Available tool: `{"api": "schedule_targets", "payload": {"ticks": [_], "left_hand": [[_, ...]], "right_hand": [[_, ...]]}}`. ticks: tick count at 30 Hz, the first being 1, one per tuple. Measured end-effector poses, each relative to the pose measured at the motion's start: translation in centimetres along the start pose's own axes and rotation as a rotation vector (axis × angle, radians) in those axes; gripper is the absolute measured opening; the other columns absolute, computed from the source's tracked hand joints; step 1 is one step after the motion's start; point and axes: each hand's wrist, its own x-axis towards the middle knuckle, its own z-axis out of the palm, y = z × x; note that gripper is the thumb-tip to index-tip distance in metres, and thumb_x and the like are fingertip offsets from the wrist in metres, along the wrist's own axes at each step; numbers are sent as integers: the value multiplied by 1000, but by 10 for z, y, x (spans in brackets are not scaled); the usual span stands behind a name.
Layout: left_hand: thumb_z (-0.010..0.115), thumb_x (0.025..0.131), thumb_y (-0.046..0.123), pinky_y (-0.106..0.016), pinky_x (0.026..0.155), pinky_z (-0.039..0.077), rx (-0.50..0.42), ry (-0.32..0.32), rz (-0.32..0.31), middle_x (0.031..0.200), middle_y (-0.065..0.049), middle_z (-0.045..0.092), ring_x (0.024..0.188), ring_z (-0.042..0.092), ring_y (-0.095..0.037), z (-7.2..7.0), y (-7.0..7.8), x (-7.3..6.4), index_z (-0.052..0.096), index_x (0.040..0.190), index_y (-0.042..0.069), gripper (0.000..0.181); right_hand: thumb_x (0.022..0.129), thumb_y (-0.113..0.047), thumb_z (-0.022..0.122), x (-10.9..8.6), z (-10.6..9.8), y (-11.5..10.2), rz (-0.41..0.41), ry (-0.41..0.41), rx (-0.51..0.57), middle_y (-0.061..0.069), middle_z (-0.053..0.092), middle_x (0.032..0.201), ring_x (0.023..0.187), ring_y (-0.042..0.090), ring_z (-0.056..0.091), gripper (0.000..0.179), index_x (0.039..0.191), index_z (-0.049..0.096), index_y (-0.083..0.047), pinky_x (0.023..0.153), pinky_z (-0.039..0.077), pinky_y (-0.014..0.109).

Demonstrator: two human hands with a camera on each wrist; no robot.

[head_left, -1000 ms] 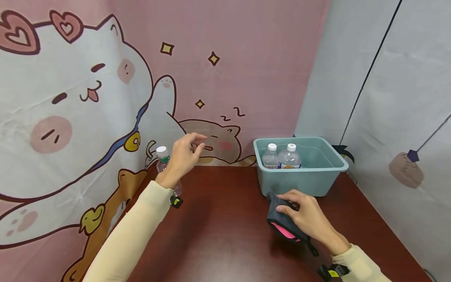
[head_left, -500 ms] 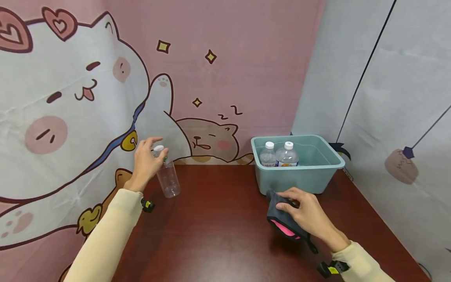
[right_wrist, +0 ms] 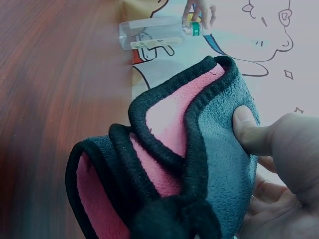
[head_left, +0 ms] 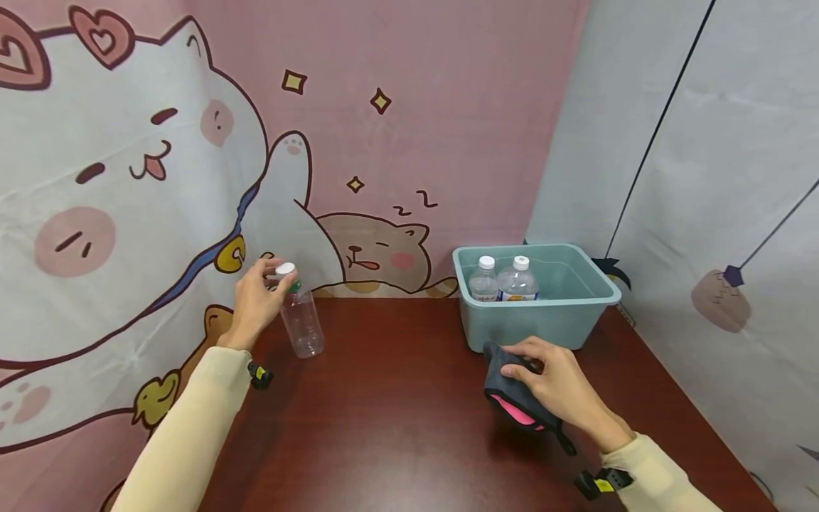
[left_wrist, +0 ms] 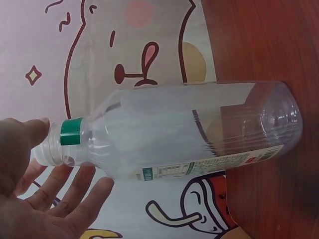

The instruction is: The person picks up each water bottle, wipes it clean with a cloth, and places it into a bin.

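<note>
A clear plastic bottle [head_left: 303, 323] with a white cap and a green neck band stands at the table's left side. My left hand [head_left: 254, 299] is at its top, thumb and fingers on either side of the cap and neck. In the left wrist view the bottle [left_wrist: 189, 132] shows a printed label strip along one side, its base at the tabletop. My right hand [head_left: 557, 380] pinches a folded grey cloth [head_left: 512, 384] between thumb and fingers. Black edging and a pink lining show on the cloth [right_wrist: 224, 129] in the right wrist view.
A light blue plastic bin [head_left: 534, 323] stands at the back right, holding a smaller bottle [head_left: 484, 281] and a larger bottle [head_left: 518, 281], both white-capped. The dark red wooden table [head_left: 377, 412] meets a cartoon-printed wall covering [head_left: 435, 142] at the back.
My left hand has moved left and down from in front of the bottle, and its fingers have come in around the bottle's cap. The right hand keeps holding the cloth in place.
</note>
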Motion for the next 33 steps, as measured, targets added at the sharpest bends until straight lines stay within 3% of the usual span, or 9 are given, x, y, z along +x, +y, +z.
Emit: {"api": "schedule_targets", "payload": {"ticks": [6,9,12,15,21,25,28,33], "left_hand": [[78,115,31,-62,98,71,5,-1,-9,139,-27,77,125,82,-50,-1,3,-1,67,152,4,47],[78,115,31,-38,88,71,9,-9,-1,139,-25,78,123,83,-47,1,5,-3,68,152,5,46],[79,115,29,-15,77,59,3,-19,6,139,-25,78,119,84,-46,5,8,-6,69,152,4,46],[79,114,27,-8,71,52,-11,-33,13,140,-26,77,117,85,-46,9,12,-10,68,152,3,47],[79,114,26,-14,74,59,-23,-53,39,140,-26,77,116,85,-46,17,20,-15,67,154,3,47],[80,114,24,-37,82,71,-23,-60,79,139,-27,78,116,85,-47,26,26,-18,67,153,2,46],[80,114,25,-53,87,73,-40,-76,99,137,-26,78,116,85,-47,31,33,-20,67,152,3,46],[82,112,26,-51,84,73,-61,-116,122,133,-22,80,109,87,-40,40,46,-27,67,151,5,46]], "right_hand": [[99,-21,96,1,-1,-1,-5,4,2,-5,85,113,93,6,70,32,130,89,-16,76,57,22],[99,-20,96,2,-2,-1,-8,7,11,-5,85,113,92,6,69,32,130,90,-16,74,57,22],[99,-20,95,2,-2,-1,-9,4,17,-4,85,113,92,7,69,32,130,89,-16,74,57,22],[99,-20,95,3,-1,-1,-7,4,20,-3,86,113,92,7,69,32,131,89,-16,74,57,22],[99,-19,95,5,2,0,-19,21,13,-4,86,113,93,8,69,32,130,89,-16,76,57,21],[98,-18,96,5,5,0,-25,20,15,-4,86,113,94,6,70,32,130,90,-16,76,57,21],[98,-18,96,4,6,-1,-28,26,21,-3,86,113,94,6,71,32,129,90,-16,76,57,21],[97,-18,97,3,9,0,-41,32,10,-4,86,113,94,5,72,33,129,90,-16,76,58,21]]}}
